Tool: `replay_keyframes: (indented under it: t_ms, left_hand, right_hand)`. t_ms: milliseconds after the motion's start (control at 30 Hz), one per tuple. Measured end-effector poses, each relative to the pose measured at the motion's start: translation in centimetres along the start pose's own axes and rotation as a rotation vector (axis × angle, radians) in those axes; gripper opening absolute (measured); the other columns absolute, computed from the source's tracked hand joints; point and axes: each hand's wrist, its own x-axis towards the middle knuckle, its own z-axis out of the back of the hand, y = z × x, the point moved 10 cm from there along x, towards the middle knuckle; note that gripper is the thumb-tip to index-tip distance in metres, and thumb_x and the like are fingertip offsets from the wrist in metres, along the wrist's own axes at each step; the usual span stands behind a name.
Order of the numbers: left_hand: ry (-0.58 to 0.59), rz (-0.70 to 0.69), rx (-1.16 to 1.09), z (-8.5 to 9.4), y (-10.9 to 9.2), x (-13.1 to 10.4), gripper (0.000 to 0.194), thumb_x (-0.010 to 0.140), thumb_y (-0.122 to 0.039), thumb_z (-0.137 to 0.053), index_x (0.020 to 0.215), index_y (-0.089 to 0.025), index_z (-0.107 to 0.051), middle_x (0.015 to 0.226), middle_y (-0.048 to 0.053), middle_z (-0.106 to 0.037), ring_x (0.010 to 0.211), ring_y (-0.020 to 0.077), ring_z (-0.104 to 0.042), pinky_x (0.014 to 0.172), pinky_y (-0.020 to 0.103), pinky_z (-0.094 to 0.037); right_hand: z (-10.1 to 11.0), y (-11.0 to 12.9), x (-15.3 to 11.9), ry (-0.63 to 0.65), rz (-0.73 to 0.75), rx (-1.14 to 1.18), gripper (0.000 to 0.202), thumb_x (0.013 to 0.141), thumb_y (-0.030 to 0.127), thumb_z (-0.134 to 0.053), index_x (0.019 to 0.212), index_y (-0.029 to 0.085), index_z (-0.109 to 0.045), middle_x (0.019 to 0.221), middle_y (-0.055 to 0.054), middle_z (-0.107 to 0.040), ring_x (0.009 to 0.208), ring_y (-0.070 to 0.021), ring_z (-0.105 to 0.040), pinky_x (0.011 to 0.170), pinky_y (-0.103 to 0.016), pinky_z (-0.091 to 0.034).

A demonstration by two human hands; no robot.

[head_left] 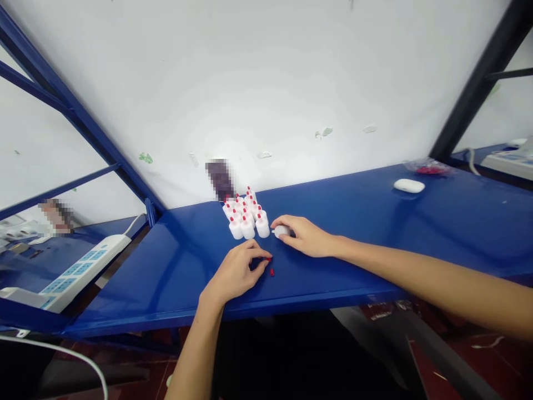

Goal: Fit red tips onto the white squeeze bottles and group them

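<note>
My right hand point(306, 236) is closed around a small white bottle point(281, 231), which lies tilted with its bare nozzle pointing left. Close to the table's front, my left hand point(239, 270) pinches a small red cap point(268, 259) between thumb and fingertips. A second red cap point(272, 272) lies on the blue table just below those fingertips. Behind the left hand stand several white bottles point(249, 229) in a tight group, upright, with red caps on their tips.
The blue table point(353, 205) runs along a white wall. At its back right lie a white oval case point(409, 186) and a clear bag of red pieces point(431, 166). A blurred dark phone-like object point(220, 179) leans behind the bottles. Left, a power strip point(83, 272) lies beyond the frame post.
</note>
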Motion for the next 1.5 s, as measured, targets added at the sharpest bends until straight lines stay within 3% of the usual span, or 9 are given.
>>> replay_keyframes:
  t_ms: [133,267,333,433,700,833,1000,1200,1500]
  left_hand:
    - [-0.052,-0.001,-0.020,0.0,0.2,0.0,0.019,0.095,-0.024,-0.053,0.099,-0.023,-0.071,0.094,0.002,-0.066,0.080,0.0137,-0.060,0.073,0.025,-0.047]
    - [-0.228,-0.017,-0.047,0.9,0.2,0.1,0.015,0.094,-0.023,-0.054,0.100,-0.022,-0.068,0.096,0.001,-0.069,0.080,0.0130,-0.062,0.075,0.025,-0.049]
    - [-0.320,-0.027,-0.065,1.5,0.1,0.1,0.014,0.094,-0.022,-0.056,0.100,-0.023,-0.068,0.094,0.000,-0.071,0.074,0.0112,-0.062,0.071,0.023,-0.049]
    - [-0.348,-0.052,-0.081,1.5,-0.5,0.2,0.013,0.092,-0.020,-0.058,0.098,-0.023,-0.069,0.092,-0.001,-0.071,0.073,0.0103,-0.063,0.069,0.021,-0.050]
    - [-0.346,-0.084,-0.113,1.6,-1.2,0.1,0.012,0.089,-0.018,-0.062,0.096,-0.023,-0.071,0.089,-0.001,-0.073,0.074,0.0102,-0.066,0.069,0.020,-0.052]
    - [-0.385,-0.086,-0.149,2.1,-1.2,-0.2,0.011,0.089,-0.020,-0.063,0.095,-0.023,-0.072,0.092,0.000,-0.075,0.079,0.0123,-0.069,0.074,0.022,-0.054]
    - [-0.352,-0.027,-0.235,1.0,-1.9,0.1,0.011,0.089,-0.022,-0.063,0.089,-0.022,-0.074,0.084,0.000,-0.076,0.071,0.0142,-0.070,0.067,0.024,-0.056]
    - [-0.487,-0.062,-0.173,1.0,-4.2,0.1,0.015,0.089,-0.015,-0.059,0.084,-0.021,-0.072,0.084,0.001,-0.075,0.075,0.0155,-0.071,0.069,0.027,-0.057]
    - [-0.527,-0.213,-0.141,0.3,-5.1,-0.5,0.025,0.091,-0.005,-0.050,0.091,-0.021,-0.070,0.087,0.001,-0.074,0.077,0.0111,-0.069,0.072,0.022,-0.055]
  right_hand:
    - [-0.7,1.1,-0.3,0.056,0.046,-0.018,0.026,0.088,0.014,-0.052,0.112,0.017,-0.059,0.106,-0.008,-0.066,0.089,-0.0184,-0.060,0.084,-0.033,-0.046]
    - [-2.3,3.2,-0.8,0.208,0.178,-0.054,0.026,0.091,0.010,-0.042,0.114,0.016,-0.053,0.108,-0.010,-0.061,0.099,-0.0207,-0.055,0.091,-0.037,-0.044]
    - [-2.7,3.5,-1.0,0.254,0.177,-0.063,0.024,0.092,0.010,-0.039,0.113,0.016,-0.049,0.104,-0.010,-0.059,0.097,-0.0213,-0.052,0.090,-0.038,-0.045]
    - [-2.6,3.3,-1.0,0.263,0.142,-0.031,0.024,0.092,0.009,-0.037,0.112,0.018,-0.045,0.100,-0.008,-0.058,0.094,-0.0208,-0.050,0.087,-0.038,-0.045]
    - [-2.2,3.0,-0.9,0.188,0.129,0.022,0.020,0.094,0.011,-0.036,0.110,0.019,-0.045,0.102,-0.007,-0.056,0.095,-0.0197,-0.052,0.090,-0.037,-0.043]
    - [-2.2,3.8,-0.9,0.190,0.160,0.053,0.020,0.092,0.011,-0.037,0.109,0.019,-0.045,0.101,-0.007,-0.058,0.088,-0.0181,-0.055,0.083,-0.034,-0.044]
    - [-1.2,3.4,-1.0,0.065,0.101,0.039,0.019,0.095,0.016,-0.033,0.112,0.020,-0.042,0.071,0.003,-0.053,0.060,-0.0149,-0.051,0.064,-0.028,-0.040]
    - [0.0,2.0,-1.3,-0.111,-0.019,0.068,0.018,0.088,0.011,-0.036,0.101,0.022,-0.042,0.059,0.007,-0.047,0.051,-0.0134,-0.047,0.057,-0.025,-0.035]
    - [-0.2,2.5,-1.4,-0.088,-0.068,0.152,0.017,0.090,0.011,-0.034,0.098,0.021,-0.044,0.056,0.008,-0.044,0.049,-0.0113,-0.042,0.056,-0.024,-0.032]
